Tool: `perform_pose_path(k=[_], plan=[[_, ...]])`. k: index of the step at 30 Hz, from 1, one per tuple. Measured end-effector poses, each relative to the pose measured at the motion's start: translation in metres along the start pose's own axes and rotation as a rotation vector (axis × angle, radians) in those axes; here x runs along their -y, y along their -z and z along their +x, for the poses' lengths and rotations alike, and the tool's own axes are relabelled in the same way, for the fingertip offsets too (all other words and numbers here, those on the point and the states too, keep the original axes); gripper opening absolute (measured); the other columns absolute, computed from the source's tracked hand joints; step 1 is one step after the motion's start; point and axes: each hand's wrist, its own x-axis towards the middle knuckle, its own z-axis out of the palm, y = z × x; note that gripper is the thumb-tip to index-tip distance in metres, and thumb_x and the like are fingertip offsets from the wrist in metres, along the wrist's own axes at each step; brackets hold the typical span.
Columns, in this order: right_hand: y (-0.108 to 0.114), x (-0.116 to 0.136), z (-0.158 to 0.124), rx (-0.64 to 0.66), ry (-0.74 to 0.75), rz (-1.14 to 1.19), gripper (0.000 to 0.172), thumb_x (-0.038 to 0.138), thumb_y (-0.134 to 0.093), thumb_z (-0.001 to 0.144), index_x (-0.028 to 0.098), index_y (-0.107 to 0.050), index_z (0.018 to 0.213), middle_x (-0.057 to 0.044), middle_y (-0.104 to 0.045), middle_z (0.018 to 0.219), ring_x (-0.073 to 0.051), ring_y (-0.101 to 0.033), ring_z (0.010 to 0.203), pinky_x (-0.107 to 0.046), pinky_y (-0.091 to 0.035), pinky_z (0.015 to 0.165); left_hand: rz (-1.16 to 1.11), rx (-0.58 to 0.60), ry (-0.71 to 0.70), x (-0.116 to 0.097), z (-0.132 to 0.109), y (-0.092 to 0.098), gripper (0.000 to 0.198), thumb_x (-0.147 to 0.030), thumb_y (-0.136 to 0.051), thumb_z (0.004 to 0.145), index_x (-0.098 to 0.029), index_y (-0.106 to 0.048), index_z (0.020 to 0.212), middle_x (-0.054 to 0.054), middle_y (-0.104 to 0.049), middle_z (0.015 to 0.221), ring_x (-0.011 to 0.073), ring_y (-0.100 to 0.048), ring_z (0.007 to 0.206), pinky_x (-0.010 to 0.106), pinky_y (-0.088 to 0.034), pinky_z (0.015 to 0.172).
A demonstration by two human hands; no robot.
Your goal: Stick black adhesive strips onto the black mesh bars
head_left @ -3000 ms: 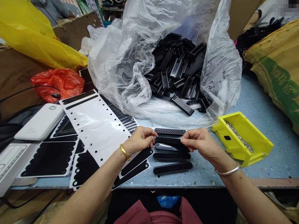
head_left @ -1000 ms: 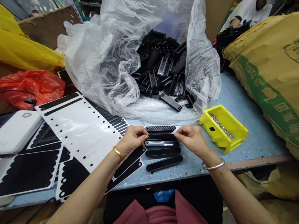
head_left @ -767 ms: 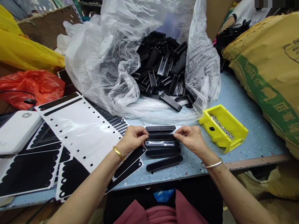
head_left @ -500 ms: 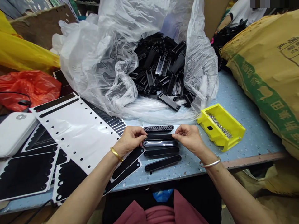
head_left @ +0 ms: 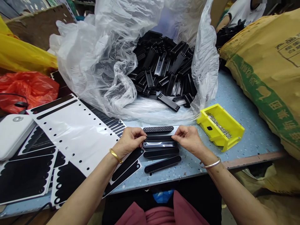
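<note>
- Left hand [head_left: 128,139], right hand [head_left: 188,139]: fingertips pinching opposite ends of black plastic strip [head_left: 159,137]
- Loose black strips [head_left: 162,164]: side by side, nearer the body, between both forearms
- Mesh-faced strip [head_left: 158,129]: just beyond the hands
- Yellow plastic bin [head_left: 220,126]: right of right hand
- Clear plastic bag [head_left: 203,62] of black parts [head_left: 161,72]: beyond both hands

The head has turned, so things sit differently around the hands. The yellow plastic bin [head_left: 220,128] now lies closer beyond the right hand [head_left: 188,139], and the woven sack [head_left: 264,72] past it fills far more of the view. More of a co-worker's white shirt [head_left: 246,12] shows, while the white box [head_left: 14,134] beyond the left hand [head_left: 128,142] is now cut by the frame edge.
</note>
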Motion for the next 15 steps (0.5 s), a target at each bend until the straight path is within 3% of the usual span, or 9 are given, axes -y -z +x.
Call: perform_pose_path(k=[15], plan=[[0.0022, 0.0052, -0.0039, -0.004, -0.005, 0.002, 0.016, 0.020, -0.068, 0.063, 0.019, -0.060, 0.050, 0.000, -0.060, 0.048, -0.012, -0.049, 0.046, -0.023, -0.036, 0.044, -0.001, 0.002, -0.004, 0.0013, 0.0006, 0.0003, 0.008, -0.020, -0.067, 0.062, -0.013, -0.064, 0.063, -0.003, -0.055, 0.044, 0.0077, -0.051, 0.038, 0.017, -0.040, 0.040]])
